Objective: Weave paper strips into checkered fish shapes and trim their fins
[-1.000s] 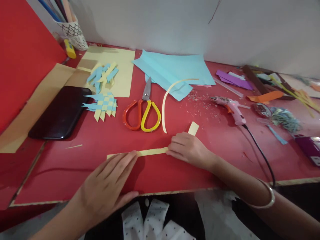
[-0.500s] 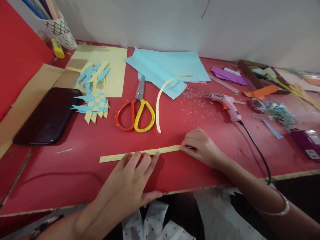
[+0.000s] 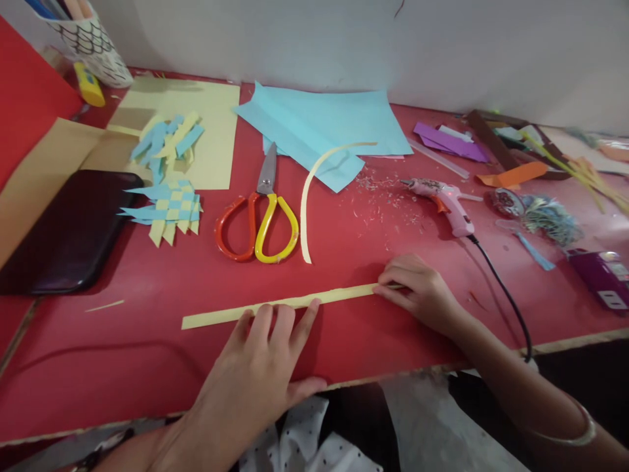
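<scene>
A long pale-yellow paper strip (image 3: 344, 293) lies across the red table near its front edge. My left hand (image 3: 268, 357) rests on it with fingers spread, the fingertips pressing along its middle. At the strip's right end, the fingers of my right hand (image 3: 417, 288) are pinched on the paper. Beyond the hands lie scissors (image 3: 260, 219) with one red and one yellow handle. A thin curved paper strip (image 3: 305, 210) lies to their right, its far end over blue paper sheets (image 3: 324, 118). Further left is a woven blue-and-yellow paper fish shape (image 3: 171, 206).
A pink glue gun (image 3: 445, 196) lies at the right, its black cord (image 3: 506, 298) running over the front edge. A black phone-like slab (image 3: 69, 229) lies left. Behind it are a yellow sheet (image 3: 216, 131) with paper pieces and a pen cup (image 3: 93, 46). A purple box (image 3: 599, 275) sits far right.
My right hand has slid right along the strip, and more of the strip shows between the hands. The left hand stays spread on it. The view has shifted slightly.
</scene>
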`<state>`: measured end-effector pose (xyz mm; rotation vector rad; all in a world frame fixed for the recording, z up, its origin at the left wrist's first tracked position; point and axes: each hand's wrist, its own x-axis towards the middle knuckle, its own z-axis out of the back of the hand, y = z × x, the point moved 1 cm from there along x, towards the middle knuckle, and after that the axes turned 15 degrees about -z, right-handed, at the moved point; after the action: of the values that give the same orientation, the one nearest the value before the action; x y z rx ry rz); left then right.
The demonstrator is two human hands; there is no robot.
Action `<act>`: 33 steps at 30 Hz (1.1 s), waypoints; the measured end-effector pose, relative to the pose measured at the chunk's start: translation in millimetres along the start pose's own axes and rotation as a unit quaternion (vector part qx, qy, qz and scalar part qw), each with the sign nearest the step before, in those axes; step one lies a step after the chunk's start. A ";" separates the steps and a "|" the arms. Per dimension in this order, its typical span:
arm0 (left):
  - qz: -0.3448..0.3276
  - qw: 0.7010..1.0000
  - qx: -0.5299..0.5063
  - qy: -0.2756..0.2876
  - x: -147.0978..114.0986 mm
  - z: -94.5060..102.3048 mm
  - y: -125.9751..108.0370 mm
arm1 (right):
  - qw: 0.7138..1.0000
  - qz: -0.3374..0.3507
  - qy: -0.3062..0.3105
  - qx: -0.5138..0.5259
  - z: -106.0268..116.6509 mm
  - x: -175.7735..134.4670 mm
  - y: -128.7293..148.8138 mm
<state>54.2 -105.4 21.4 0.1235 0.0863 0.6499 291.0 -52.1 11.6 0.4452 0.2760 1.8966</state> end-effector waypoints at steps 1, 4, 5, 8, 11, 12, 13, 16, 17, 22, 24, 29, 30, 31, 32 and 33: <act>-0.001 1.000 0.002 0.001 0.4 0.4 0.2 | 1.000 -0.001 -0.001 -0.004 0.0 0.0 -0.1; -0.004 1.000 0.001 0.004 1.4 0.9 0.2 | 1.000 -0.009 0.002 -0.013 -0.1 0.4 0.0; -0.001 1.000 -0.002 0.007 1.6 0.9 0.1 | 1.000 -0.013 0.004 -0.015 -0.1 0.6 0.0; 0.010 1.000 -0.013 0.015 1.6 0.7 -0.4 | 1.000 -0.019 0.009 -0.023 -0.3 0.5 -0.1; 0.011 1.000 -0.014 0.012 1.3 1.0 -0.4 | 0.999 -0.015 0.014 -0.030 -0.3 -0.2 -0.2; 0.010 1.000 -0.017 0.008 1.1 1.0 -0.3 | 0.999 -0.016 0.014 -0.032 -0.3 -0.5 -0.2; 0.009 1.000 -0.021 0.006 1.0 1.0 -0.2 | 0.999 -0.017 0.014 -0.034 -0.2 -0.6 -0.2; 0.015 0.999 -0.035 0.004 1.0 0.7 0.5 | 0.999 -0.023 0.017 -0.038 0.2 -0.5 0.3; 0.016 0.999 -0.035 0.007 1.1 0.7 0.8 | 0.999 -0.024 0.018 -0.038 0.3 -0.4 0.6; 0.004 1.000 -0.023 0.010 1.7 2.3 3.2 | 0.999 -0.028 0.010 -0.042 0.2 -0.9 2.2; 0.001 1.000 -0.018 0.004 0.6 2.5 4.0 | 0.999 -0.037 0.004 -0.031 0.2 -2.0 2.1; 0.013 0.999 -0.035 -0.011 -4.0 0.3 4.5 | 0.997 -0.074 -0.018 -0.021 2.9 -7.6 -4.4; 0.014 0.999 -0.038 -0.013 -4.6 -0.1 4.3 | 0.996 -0.082 -0.024 -0.027 3.9 -9.1 -6.5; 0.014 0.999 -0.040 -0.015 -5.0 -0.4 4.2 | 0.995 -0.089 -0.030 -0.033 4.9 -10.6 -8.7; 0.013 0.999 -0.038 -0.017 -5.3 -0.6 4.0 | 0.994 -0.095 -0.035 -0.038 5.8 -12.0 -10.8; 0.012 0.999 -0.034 -0.017 -5.5 -0.8 3.8 | 0.993 -0.098 -0.041 -0.041 6.5 -13.4 -12.5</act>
<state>47.5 -105.7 21.4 0.0706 0.0298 0.6732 308.7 -60.2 10.1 0.4235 0.1791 1.6867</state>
